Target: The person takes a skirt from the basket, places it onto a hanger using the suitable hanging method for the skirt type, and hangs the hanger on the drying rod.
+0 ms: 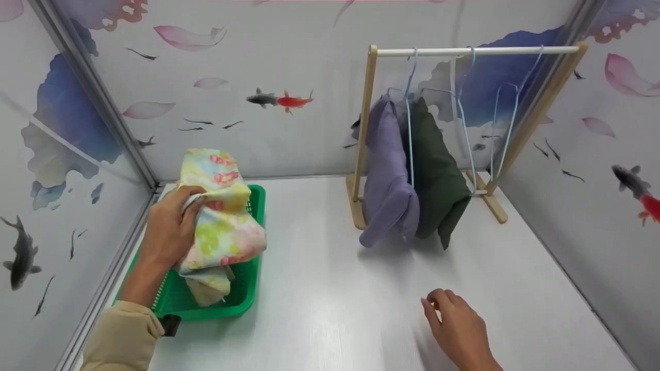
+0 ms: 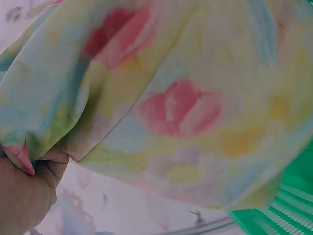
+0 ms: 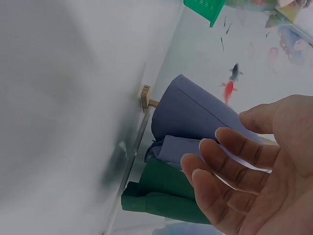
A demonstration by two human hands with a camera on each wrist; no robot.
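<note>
My left hand (image 1: 170, 226) pinches a floral-print cloth (image 1: 221, 239) in yellow, pink and pale blue, holding it up over a green basket (image 1: 246, 304). The lower end of the cloth hangs bunched into the basket. In the left wrist view the patterned cloth (image 2: 195, 161) fills most of the picture, with thumb and fingers of the left hand (image 2: 24, 196) gripping one edge. Over the table at the front right is my right hand (image 1: 459, 324), holding nothing. Its fingers curve loosely in the right wrist view, where the right hand (image 3: 274, 171) appears palm side.
A wooden rack (image 1: 367, 129) with a white rail stands at the back right. On it hang a purple garment (image 1: 389, 170), a dark green garment (image 1: 438, 190) and bare pale-blue hangers (image 1: 464, 123). Printed wall panels (image 1: 299, 139) enclose the white table (image 1: 314, 288).
</note>
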